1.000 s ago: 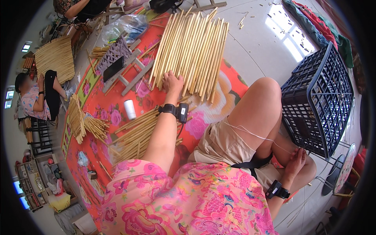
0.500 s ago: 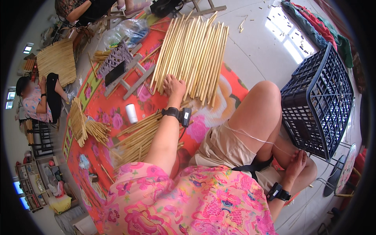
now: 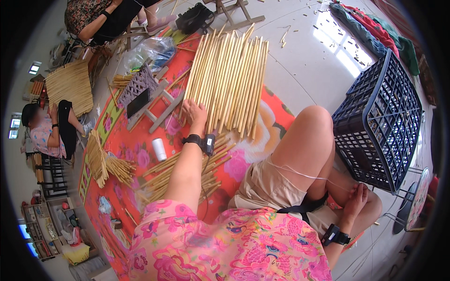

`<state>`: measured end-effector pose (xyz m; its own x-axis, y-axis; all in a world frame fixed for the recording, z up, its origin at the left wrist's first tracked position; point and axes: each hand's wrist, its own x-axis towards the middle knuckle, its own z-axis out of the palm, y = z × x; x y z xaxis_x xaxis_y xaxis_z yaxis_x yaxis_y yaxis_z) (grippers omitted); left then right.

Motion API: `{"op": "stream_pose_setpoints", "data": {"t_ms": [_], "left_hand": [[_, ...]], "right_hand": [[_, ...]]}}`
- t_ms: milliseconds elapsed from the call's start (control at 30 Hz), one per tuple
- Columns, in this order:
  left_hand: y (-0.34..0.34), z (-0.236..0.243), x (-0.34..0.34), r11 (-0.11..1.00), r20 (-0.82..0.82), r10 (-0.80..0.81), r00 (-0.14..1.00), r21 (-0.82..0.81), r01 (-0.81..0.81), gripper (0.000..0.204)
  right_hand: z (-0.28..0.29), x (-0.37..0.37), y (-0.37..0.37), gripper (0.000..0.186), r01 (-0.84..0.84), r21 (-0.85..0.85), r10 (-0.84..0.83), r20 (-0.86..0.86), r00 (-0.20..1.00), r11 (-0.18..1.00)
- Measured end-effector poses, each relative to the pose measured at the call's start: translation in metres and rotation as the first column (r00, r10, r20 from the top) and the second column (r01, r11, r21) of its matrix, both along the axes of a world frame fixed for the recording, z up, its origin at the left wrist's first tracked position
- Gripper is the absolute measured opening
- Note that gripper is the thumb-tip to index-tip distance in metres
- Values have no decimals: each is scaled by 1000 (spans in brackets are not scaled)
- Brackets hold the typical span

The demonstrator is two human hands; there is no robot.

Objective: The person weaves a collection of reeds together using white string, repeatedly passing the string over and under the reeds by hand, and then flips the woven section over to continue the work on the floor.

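Observation:
My left hand (image 3: pixel 195 113) rests on the lower left edge of a mat of pale yellow stalks (image 3: pixel 229 79), laid side by side. Its fingers are slightly bent and apart over the outermost stalks. Low on the right, beside my bent knee, my right hand (image 3: pixel 357 198) is closed in a pinch on a thin white thread (image 3: pixel 300 174). That thread runs across my thigh toward the left; its far end cannot be made out. A bundle of loose stalks (image 3: pixel 180 178) lies under my left forearm, with a white spool-like cylinder (image 3: pixel 159 150) close by.
A wooden frame (image 3: pixel 157 105) stands left of the mat on a red flowered cloth (image 3: pixel 225 199). Smaller stalk bundles (image 3: pixel 110 164) lie farther left. At right is a dark plastic crate (image 3: pixel 379 122). Two other people (image 3: pixel 49 131) sit at the left and upper left.
My left hand has slid left over the stalks to the mat's edge. My right hand keeps its pinch on the thread. The view has shifted slightly.

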<state>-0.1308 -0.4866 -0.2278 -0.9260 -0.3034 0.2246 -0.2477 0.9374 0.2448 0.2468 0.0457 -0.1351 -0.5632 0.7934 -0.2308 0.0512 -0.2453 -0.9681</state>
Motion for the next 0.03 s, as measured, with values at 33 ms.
{"op": "stream_pose_setpoints", "data": {"t_ms": [33], "left_hand": [[-5,-5,-2,997,-54,62,997,-44,-64,43]], "right_hand": [[-2,0,2,11,-2,4,1,7,1000,1000]]}}
